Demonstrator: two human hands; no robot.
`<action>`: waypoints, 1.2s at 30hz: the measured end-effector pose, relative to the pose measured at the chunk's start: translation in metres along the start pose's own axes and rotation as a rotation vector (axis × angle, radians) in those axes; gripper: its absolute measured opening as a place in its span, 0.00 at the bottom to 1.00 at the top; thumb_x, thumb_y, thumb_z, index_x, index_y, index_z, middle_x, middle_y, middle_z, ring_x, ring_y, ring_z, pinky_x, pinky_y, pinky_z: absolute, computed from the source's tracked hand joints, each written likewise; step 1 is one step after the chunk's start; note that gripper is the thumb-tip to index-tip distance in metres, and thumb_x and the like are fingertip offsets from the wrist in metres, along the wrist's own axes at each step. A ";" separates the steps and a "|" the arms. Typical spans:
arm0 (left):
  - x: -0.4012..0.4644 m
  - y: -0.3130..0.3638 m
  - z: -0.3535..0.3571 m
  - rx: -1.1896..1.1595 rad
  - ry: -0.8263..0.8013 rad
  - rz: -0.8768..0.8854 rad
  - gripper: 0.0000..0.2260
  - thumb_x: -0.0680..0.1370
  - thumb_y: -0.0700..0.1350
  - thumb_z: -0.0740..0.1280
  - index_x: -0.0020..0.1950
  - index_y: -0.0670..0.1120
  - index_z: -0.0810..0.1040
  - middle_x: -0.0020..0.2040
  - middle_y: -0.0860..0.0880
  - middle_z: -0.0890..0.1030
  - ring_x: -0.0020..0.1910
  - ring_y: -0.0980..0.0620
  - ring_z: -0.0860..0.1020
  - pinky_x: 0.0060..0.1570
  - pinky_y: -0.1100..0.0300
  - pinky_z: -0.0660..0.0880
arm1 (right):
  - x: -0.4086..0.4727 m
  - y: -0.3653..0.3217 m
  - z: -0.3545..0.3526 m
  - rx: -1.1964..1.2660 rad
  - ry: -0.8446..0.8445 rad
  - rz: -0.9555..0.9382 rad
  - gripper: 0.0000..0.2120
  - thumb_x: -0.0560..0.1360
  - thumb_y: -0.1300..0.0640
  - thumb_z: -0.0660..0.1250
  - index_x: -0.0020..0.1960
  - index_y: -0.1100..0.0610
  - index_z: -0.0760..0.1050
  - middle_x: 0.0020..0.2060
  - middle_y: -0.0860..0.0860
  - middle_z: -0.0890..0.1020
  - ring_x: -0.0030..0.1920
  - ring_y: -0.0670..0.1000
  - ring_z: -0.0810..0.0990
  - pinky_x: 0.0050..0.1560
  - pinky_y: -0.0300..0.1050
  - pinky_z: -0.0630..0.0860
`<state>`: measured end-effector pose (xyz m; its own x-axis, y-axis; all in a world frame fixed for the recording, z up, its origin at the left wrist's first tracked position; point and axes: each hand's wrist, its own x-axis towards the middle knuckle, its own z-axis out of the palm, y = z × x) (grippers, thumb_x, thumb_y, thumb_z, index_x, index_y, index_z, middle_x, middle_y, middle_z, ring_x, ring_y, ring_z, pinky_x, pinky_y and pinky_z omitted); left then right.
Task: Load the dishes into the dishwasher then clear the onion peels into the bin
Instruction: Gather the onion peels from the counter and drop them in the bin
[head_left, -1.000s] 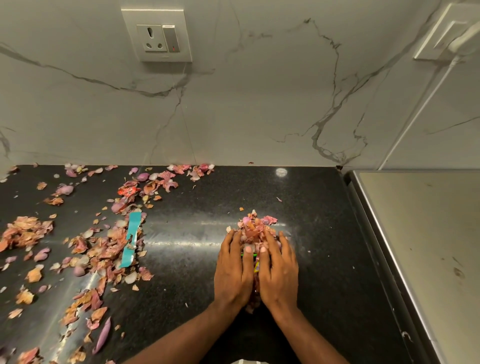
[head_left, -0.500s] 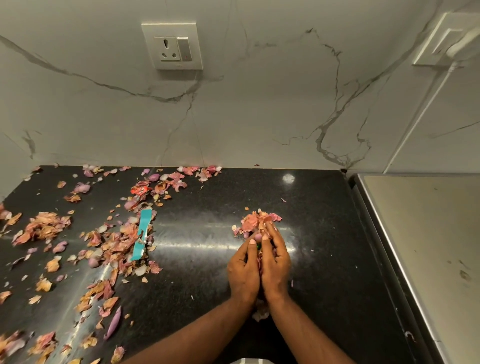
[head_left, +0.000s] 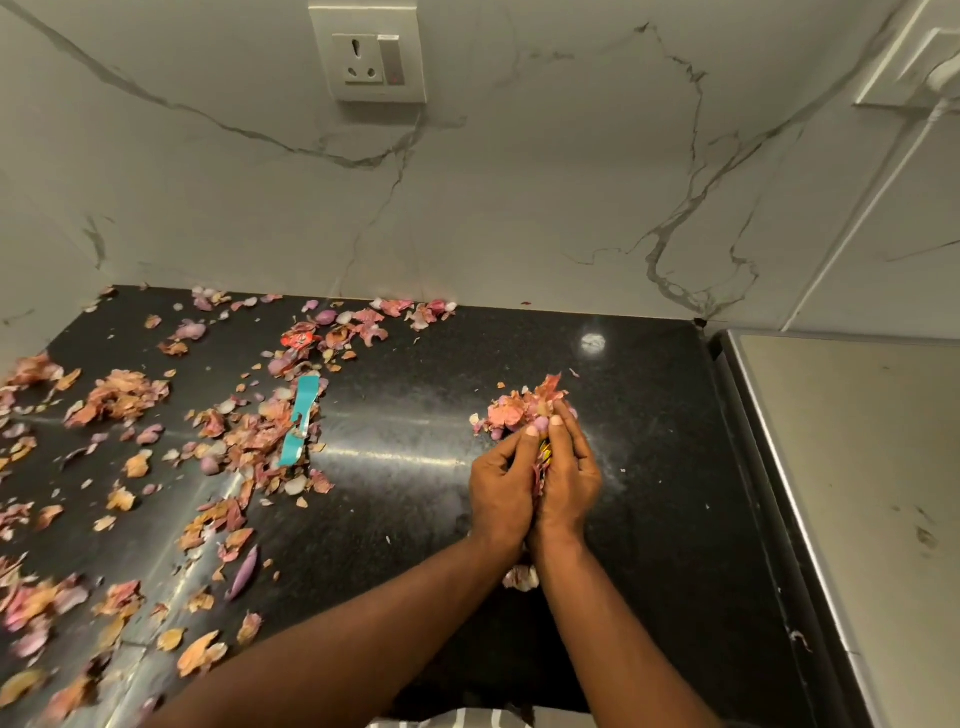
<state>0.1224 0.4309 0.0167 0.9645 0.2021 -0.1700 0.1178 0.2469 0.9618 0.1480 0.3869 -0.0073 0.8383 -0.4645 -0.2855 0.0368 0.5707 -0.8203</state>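
While left hand (head_left: 501, 486) and right hand (head_left: 569, 480) cup onion peels (head_left: 522, 408) between curled fingers above black counter (head_left: 415, 499), keep palms sealed; bits spill below wrists. Bin unseen; scattered peels (head_left: 244, 441) remain left.

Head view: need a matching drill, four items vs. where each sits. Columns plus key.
Things:
1. teal strip
2. wall socket
3. bunch of onion peels
4. steel surface

Places:
A. on the marble wall above the counter
B. pressed between the left hand and the right hand
C. to the right of the black counter
D. lying among the loose peels at counter left

Pairs: 1-D, 2-A, 3-B, 4-C
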 end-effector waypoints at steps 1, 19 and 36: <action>0.001 0.004 -0.002 0.004 0.003 0.014 0.11 0.84 0.48 0.68 0.63 0.48 0.86 0.58 0.48 0.87 0.61 0.47 0.84 0.68 0.43 0.77 | -0.001 -0.001 0.004 0.009 -0.012 -0.009 0.12 0.81 0.64 0.68 0.64 0.60 0.83 0.61 0.54 0.85 0.66 0.55 0.82 0.71 0.60 0.75; -0.060 0.070 -0.126 -0.091 0.352 0.204 0.11 0.83 0.47 0.69 0.63 0.45 0.85 0.57 0.50 0.87 0.59 0.51 0.85 0.63 0.49 0.80 | -0.138 0.024 0.083 0.039 -0.393 0.080 0.10 0.82 0.63 0.69 0.58 0.53 0.86 0.61 0.55 0.85 0.67 0.57 0.81 0.70 0.57 0.76; -0.265 0.083 -0.316 -0.245 1.140 0.445 0.10 0.83 0.44 0.70 0.61 0.43 0.86 0.56 0.49 0.87 0.60 0.51 0.85 0.64 0.50 0.80 | -0.416 0.106 0.082 -0.059 -1.080 0.517 0.12 0.80 0.64 0.68 0.63 0.62 0.82 0.61 0.59 0.84 0.65 0.59 0.82 0.66 0.51 0.79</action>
<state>-0.1984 0.6974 0.0735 0.1403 0.9890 -0.0470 -0.3316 0.0917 0.9390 -0.1526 0.6962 0.0654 0.7714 0.6345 -0.0476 -0.4398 0.4776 -0.7605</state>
